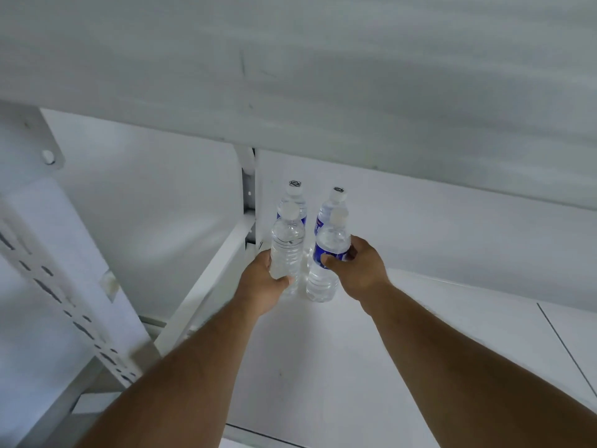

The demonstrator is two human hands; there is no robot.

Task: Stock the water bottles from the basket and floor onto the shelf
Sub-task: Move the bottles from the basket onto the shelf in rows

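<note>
Bottles upright, caps up, on shelf [420, 318]. Left hand [261, 286] grips front left bottle [287, 250]; right hand [361, 270] grips front right bottle [326, 266]; two back bottles [292, 197] behind.

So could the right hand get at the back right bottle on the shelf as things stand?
Probably not directly. The right hand already grips a front bottle, which stands right in front of the back right bottle. The shelf to the right of them looks free, so going round might work.

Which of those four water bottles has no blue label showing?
The bottle in the left hand: the front left bottle looks clear all over. The right hand's bottle and the two at the back all show blue labels.
</note>
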